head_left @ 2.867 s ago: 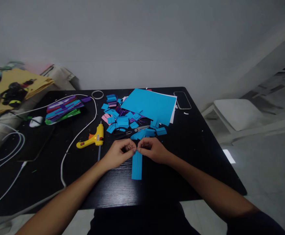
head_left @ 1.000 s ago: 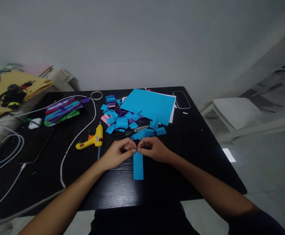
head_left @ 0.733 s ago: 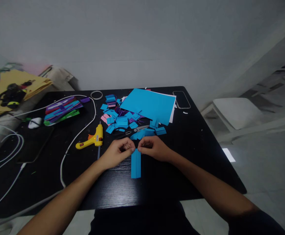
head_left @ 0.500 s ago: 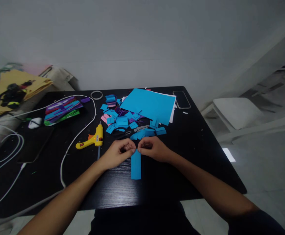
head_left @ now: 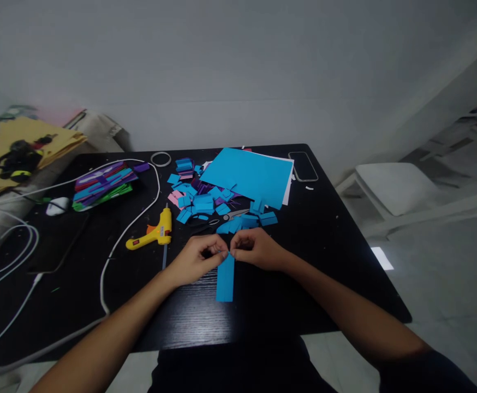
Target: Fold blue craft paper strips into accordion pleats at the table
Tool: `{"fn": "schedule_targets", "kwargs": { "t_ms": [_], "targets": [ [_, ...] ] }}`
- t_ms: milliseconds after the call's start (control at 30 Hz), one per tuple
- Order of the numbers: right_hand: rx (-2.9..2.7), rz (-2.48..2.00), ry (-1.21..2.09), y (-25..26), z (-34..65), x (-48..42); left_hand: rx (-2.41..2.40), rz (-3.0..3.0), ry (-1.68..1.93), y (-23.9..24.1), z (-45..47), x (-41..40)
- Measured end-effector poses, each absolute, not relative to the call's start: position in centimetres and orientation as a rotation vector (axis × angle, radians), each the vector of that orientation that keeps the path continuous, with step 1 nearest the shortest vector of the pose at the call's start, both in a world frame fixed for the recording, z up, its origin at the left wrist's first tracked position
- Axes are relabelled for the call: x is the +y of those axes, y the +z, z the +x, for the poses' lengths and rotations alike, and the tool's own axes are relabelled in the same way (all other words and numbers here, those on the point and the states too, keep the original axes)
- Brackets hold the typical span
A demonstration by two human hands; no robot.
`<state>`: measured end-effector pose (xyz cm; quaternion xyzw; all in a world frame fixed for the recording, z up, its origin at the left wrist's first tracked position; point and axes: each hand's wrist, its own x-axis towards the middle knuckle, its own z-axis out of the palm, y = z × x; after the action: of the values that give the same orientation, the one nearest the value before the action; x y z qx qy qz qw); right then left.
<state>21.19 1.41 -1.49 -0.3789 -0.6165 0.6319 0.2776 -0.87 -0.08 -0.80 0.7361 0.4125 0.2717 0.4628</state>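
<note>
A blue paper strip (head_left: 225, 279) lies lengthwise on the black table (head_left: 328, 245), pointing toward me. My left hand (head_left: 193, 259) and my right hand (head_left: 255, 248) meet at its far end, both pinched shut on the strip's top edge, fingertips almost touching. Just beyond my hands lie scissors (head_left: 218, 219) and a heap of small folded blue, pink and purple paper pieces (head_left: 206, 199). A large blue paper sheet (head_left: 250, 176) rests behind the heap.
A yellow glue gun (head_left: 153, 234) lies left of my hands, its white cable (head_left: 119, 240) looping across the table. A stack of coloured strips (head_left: 101, 183), a tape ring (head_left: 160, 159) and a phone (head_left: 303, 166) sit farther back. A white chair (head_left: 394, 188) stands at the right.
The strip's near end has swung slightly left and back between frames while both hands keep pinching its far end. Nothing else on the table has moved.
</note>
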Motion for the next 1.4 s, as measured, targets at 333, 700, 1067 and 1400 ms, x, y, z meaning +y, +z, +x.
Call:
{"fn": "schedule_targets", "kwargs": {
  "t_ms": [333, 700, 1067, 1400],
  "targets": [
    [-1.546, -1.028, 1.648, -1.3, 21.8, 2.2, 1.116, 1.752, 0.757, -0.6, -1.7, 0.5],
    [-1.587, -1.035, 1.666, -1.2, 21.1, 1.2, 1.085, 1.772, 0.7, -1.0, -0.9, -0.2],
    [-1.483, -0.875, 1.832, -1.3, 21.5, 1.5, 0.995, 1.532, 0.722, -0.3, -0.9, 0.2],
    [-1.457, -0.809, 1.901, -1.3, 21.6, 1.6, 0.904, 1.396, 0.701, -0.2, -1.0, 0.0]
  ]
}}
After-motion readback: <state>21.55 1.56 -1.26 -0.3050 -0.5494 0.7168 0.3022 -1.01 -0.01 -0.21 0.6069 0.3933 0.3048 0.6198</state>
